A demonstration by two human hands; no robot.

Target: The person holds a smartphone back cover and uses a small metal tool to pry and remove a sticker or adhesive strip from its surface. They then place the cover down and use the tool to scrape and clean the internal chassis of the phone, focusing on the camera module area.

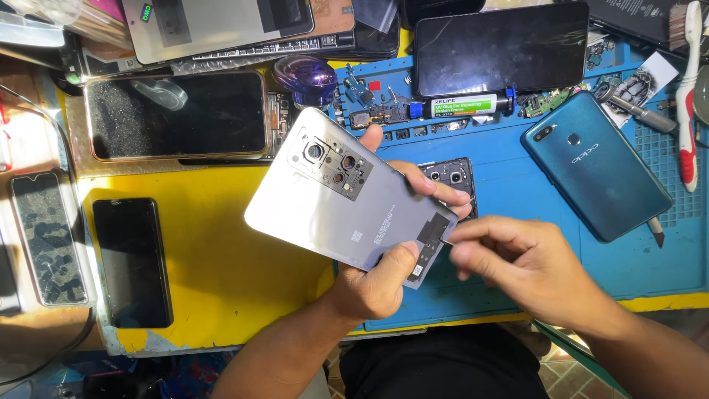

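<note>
We hold the silver back cover (347, 199) off the tabletop (214, 258), our left hand (377, 284) clamped on its lower edge. Our right hand (517, 262) pinches a thin tab (445, 238) at the cover's corner. Already off its phone, the cover's inside seems only partly stripped.

**Back cover held above a crowded tabletop**

The left hand (377, 284) holds a phone back cover (347, 196) over the tabletop (221, 258), with the right hand (528, 266) touching its right corner. A phone (133, 262) lies to the left, another phone (594, 174) to the right. A glue tube (461, 106) lies behind the cover, and a toothbrush (689, 96) at the far right.
</note>
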